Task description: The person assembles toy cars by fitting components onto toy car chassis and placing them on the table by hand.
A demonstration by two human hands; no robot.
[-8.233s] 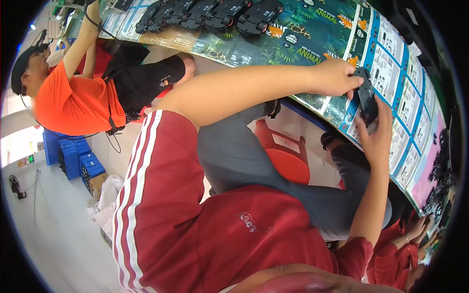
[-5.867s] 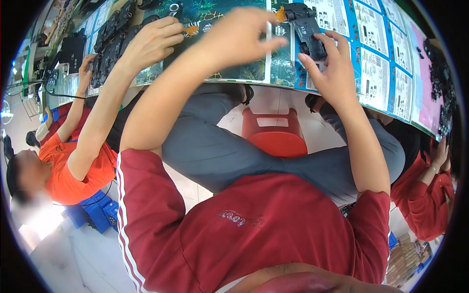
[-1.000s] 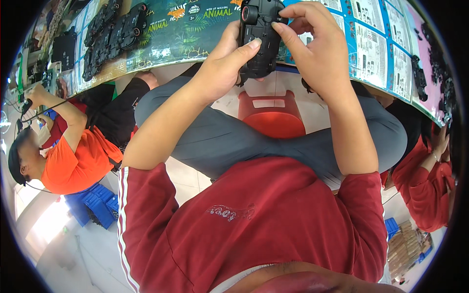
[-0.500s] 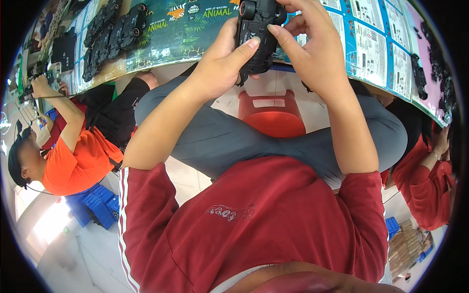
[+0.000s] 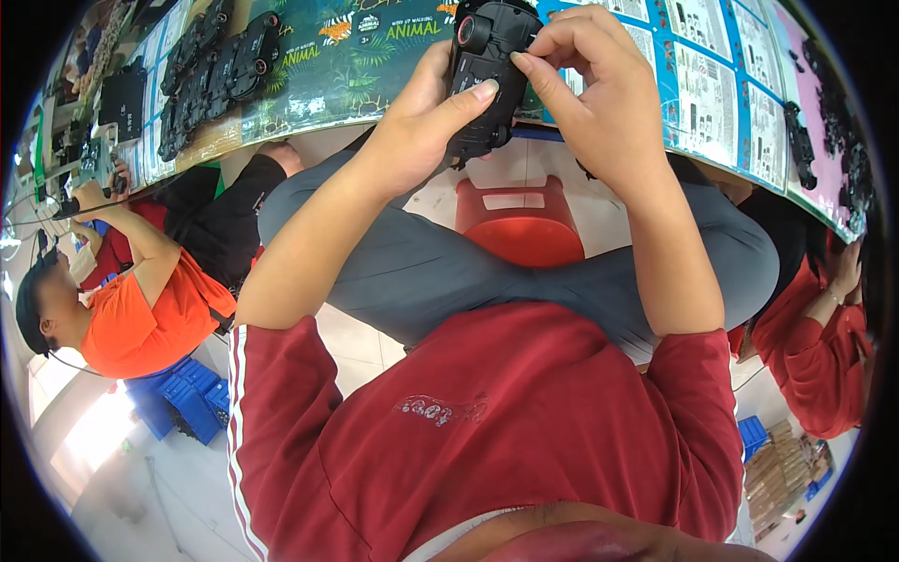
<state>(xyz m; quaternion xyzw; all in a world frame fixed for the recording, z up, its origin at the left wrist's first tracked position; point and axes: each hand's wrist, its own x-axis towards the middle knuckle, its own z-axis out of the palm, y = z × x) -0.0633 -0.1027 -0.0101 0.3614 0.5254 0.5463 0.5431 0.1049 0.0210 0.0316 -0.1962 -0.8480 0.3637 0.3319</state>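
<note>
Left grip (image 5: 412, 136) and right grip (image 5: 604, 98) on one toy car (image 5: 501, 70)

The bench (image 5: 211, 138) curves across the top of the frame. A green patterned sheet (image 5: 332, 80) and blue-bordered white sheets (image 5: 707, 98) cover it. Black toy-car bodies (image 5: 220, 73) cluster at upper left, beside a dark flat box (image 5: 124, 101). Small black parts (image 5: 832, 89) lie scattered on pink (image 5: 824, 180) at upper right.

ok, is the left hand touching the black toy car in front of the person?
Touching. The head view shows it: the left hand grips the car by its left side, thumb lying across its facing surface.
</note>
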